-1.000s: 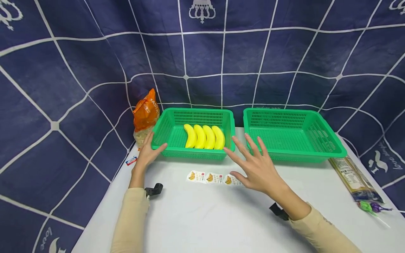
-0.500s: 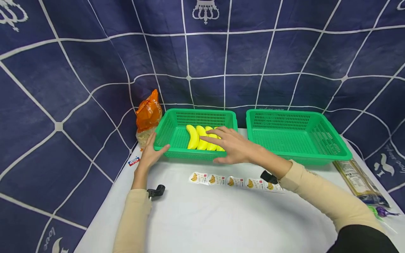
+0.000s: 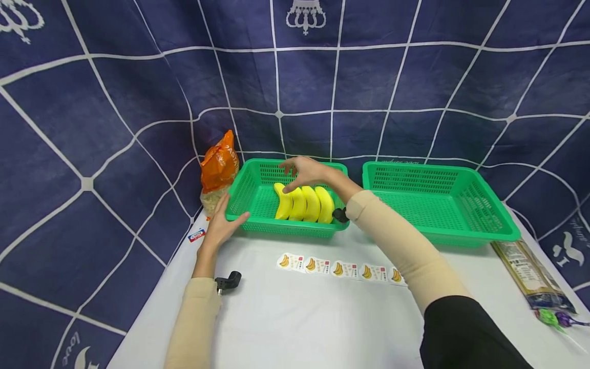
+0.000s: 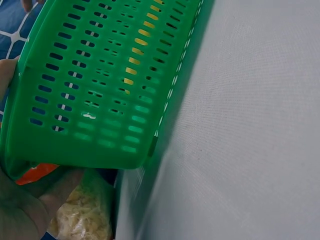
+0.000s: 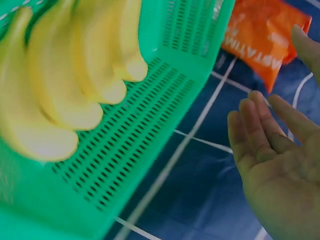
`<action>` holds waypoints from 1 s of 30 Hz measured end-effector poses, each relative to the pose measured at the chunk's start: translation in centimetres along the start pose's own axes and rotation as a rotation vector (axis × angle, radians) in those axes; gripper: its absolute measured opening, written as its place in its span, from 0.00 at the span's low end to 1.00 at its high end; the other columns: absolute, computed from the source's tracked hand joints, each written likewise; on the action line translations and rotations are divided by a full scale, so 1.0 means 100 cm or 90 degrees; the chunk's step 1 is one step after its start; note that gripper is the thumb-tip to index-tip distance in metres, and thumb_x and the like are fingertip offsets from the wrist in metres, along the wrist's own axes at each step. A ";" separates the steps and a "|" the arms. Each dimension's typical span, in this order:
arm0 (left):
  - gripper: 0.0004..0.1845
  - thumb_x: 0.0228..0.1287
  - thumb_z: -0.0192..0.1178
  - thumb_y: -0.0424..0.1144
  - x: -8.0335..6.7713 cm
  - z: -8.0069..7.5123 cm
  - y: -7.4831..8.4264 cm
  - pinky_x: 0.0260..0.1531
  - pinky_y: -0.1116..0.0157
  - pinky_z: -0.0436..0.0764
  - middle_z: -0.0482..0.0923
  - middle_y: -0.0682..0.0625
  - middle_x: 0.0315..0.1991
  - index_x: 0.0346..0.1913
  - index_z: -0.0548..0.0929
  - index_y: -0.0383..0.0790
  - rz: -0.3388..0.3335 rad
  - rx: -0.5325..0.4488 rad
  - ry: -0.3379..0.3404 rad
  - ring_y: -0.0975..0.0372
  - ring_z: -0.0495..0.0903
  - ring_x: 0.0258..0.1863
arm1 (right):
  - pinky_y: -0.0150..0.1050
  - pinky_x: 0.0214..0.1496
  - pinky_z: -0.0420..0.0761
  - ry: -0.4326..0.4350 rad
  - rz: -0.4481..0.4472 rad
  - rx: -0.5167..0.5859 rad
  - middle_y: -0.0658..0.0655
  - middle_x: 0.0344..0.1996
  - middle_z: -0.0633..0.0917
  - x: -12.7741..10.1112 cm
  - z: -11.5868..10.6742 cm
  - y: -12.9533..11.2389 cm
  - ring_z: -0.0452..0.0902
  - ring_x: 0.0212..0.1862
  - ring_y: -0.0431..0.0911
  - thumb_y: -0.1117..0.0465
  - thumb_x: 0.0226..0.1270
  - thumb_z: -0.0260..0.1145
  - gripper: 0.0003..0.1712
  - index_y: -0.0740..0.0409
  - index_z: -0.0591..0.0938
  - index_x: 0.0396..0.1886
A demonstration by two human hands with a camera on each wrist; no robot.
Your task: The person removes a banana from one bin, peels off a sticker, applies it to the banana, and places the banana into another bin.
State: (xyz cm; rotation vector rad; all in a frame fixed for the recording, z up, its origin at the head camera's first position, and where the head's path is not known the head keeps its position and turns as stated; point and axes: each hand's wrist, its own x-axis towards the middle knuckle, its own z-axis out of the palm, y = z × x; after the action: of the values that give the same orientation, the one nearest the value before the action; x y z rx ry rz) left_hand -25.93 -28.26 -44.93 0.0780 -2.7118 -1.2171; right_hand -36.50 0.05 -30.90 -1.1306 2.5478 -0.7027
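White table [image 3: 295,318]: left hand [image 3: 220,225] flat against basket [image 3: 258,202]; right hand [image 3: 306,171] loosely open, empty, over bananas [image 3: 304,203].

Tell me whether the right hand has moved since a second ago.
Yes. The right hand went from the table before the left basket to above the bananas inside it.

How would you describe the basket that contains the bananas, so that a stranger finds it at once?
On the white table stand two green baskets side by side. It is the left basket, next to the orange bag. Only it holds four yellow bananas; the right basket holds none.
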 end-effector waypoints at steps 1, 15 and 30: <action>0.54 0.59 0.63 0.62 0.000 0.000 0.000 0.71 0.36 0.51 0.38 0.50 0.80 0.79 0.45 0.47 0.000 -0.001 0.002 0.43 0.44 0.78 | 0.44 0.58 0.77 0.001 0.010 0.015 0.56 0.56 0.80 0.007 0.001 0.004 0.75 0.55 0.51 0.50 0.54 0.75 0.43 0.55 0.70 0.69; 0.53 0.59 0.63 0.60 -0.002 -0.002 0.001 0.70 0.35 0.52 0.40 0.48 0.80 0.79 0.45 0.47 -0.003 0.000 0.006 0.42 0.45 0.77 | 0.47 0.65 0.75 0.022 0.154 0.146 0.59 0.58 0.80 0.057 0.024 0.045 0.74 0.60 0.51 0.46 0.58 0.72 0.43 0.58 0.69 0.70; 0.52 0.58 0.65 0.58 -0.004 0.004 -0.002 0.71 0.36 0.52 0.42 0.49 0.80 0.78 0.48 0.49 0.004 -0.011 0.021 0.44 0.46 0.77 | 0.45 0.64 0.76 -0.035 0.244 0.036 0.58 0.64 0.77 0.075 0.054 0.061 0.76 0.62 0.51 0.40 0.57 0.71 0.44 0.60 0.74 0.66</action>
State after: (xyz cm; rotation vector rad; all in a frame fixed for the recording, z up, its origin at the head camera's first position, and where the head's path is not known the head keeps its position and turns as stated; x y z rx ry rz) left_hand -25.65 -28.12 -45.40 0.0860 -2.6702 -1.2265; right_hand -42.93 -3.81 -39.07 -0.6046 2.5713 -0.6282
